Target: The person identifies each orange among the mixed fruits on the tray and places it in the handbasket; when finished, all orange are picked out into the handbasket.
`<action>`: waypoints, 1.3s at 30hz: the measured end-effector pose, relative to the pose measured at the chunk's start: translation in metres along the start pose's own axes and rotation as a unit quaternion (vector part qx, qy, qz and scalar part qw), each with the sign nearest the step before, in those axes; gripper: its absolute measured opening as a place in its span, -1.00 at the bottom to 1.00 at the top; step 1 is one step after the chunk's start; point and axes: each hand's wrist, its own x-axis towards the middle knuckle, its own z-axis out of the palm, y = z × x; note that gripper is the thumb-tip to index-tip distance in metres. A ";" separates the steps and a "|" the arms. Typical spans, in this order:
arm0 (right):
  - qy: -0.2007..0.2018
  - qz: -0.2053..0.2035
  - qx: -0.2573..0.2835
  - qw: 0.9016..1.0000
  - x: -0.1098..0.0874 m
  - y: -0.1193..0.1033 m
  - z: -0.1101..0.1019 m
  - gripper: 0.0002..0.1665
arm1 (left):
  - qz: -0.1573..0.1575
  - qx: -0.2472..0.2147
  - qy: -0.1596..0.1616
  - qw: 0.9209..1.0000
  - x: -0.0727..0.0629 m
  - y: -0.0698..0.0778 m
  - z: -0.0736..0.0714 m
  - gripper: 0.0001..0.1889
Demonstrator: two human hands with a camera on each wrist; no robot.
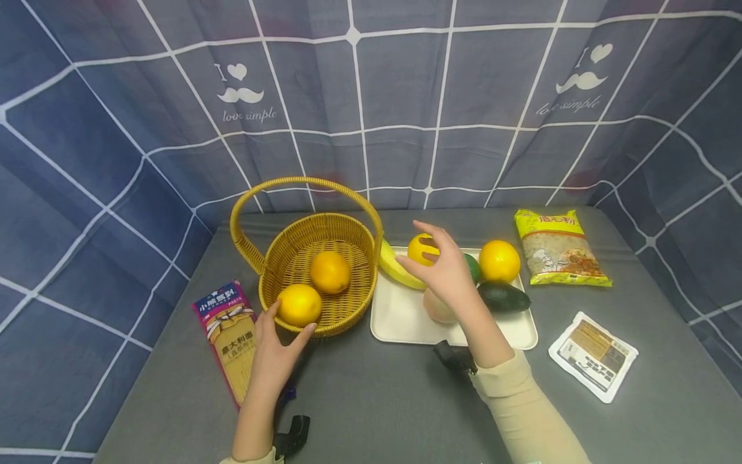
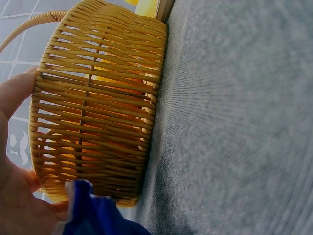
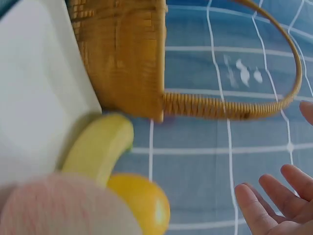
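Note:
My left hand [image 1: 277, 345] is at the near rim of the wicker basket [image 2: 98, 112], thumb and fingers spread apart and touching the rim. Its fingertips overlap the edge of a yellow citrus fruit [image 1: 299, 305] inside the basket. An orange [image 1: 330, 272] lies beside that fruit. My right hand [image 1: 443, 267] hovers over the white tray [image 1: 400, 328], fingers spread and nothing in them. Beneath and around it on the tray are a banana [image 3: 100, 147], a yellow fruit [image 3: 142, 203], a peach [image 3: 68, 210], a partly hidden green fruit [image 1: 472, 269], an avocado [image 1: 503, 297] and another orange [image 1: 500, 261].
Left of the basket lies a pasta packet [image 1: 228, 341]. Its tall handle [image 1: 307, 182] arches above the basket. A yellow food bag [image 1: 561, 248] and a white sealed pack [image 1: 594, 356] lie right of the tray. A checked curtain [image 1: 400, 96] surrounds the grey table.

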 end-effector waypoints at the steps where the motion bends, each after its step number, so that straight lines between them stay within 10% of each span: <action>1: 0.006 0.002 0.001 1.000 0.000 0.002 -0.004 -0.18 | -0.002 0.000 -0.001 1.000 0.000 0.000 0.000 0.05; 29: 0.153 0.180 -0.011 0.972 -0.014 0.069 -0.111 -0.01 | -0.013 -0.004 -0.007 1.000 -0.002 0.001 0.000 0.07; 39: 0.157 0.180 -0.046 0.970 -0.023 0.089 -0.122 -0.06 | -0.004 -0.007 -0.002 1.000 -0.001 0.000 0.000 0.04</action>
